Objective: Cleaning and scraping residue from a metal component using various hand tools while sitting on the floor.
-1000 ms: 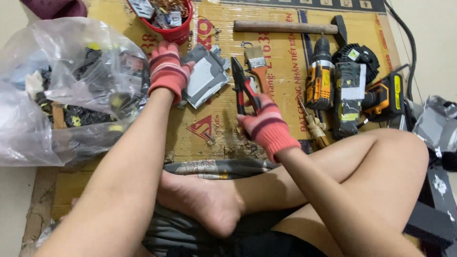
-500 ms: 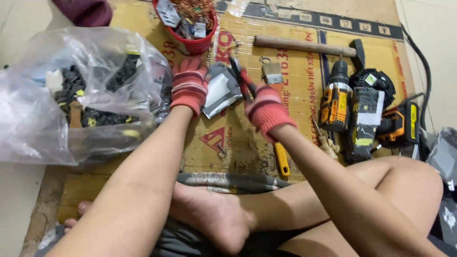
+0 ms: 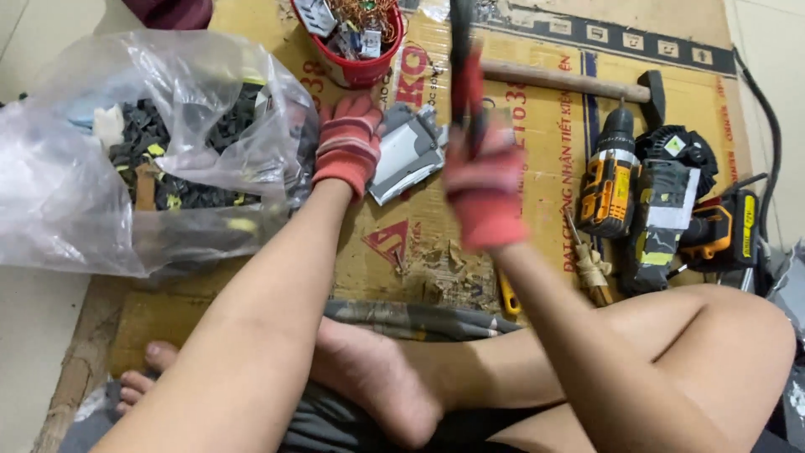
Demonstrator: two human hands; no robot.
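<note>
Pliers stand upright in my right hand, top centre of the frame: dark metal with red grips, blurred. My fingers in the red knit glove are wrapped tight around the handles, so the tool rises straight out of the top of my fist. That forearm runs down to the lower right, crossing my bent knee.

My left hand, in the same ribbed red glove, lies palm down left of centre, fingers together and pointing up the frame. Its fingertips rest at the edge of a bent grey metal plate, which lies flat between my 2 hands. I cannot tell whether they grip it.

Under everything is printed brown cardboard, scuffed and flaky near my wrist. A crinkled clear plastic bag of black bits fills the upper left. A red tub of copper wire sits at the top, a wooden-handled hammer and yellow-black drill to the right.
</note>
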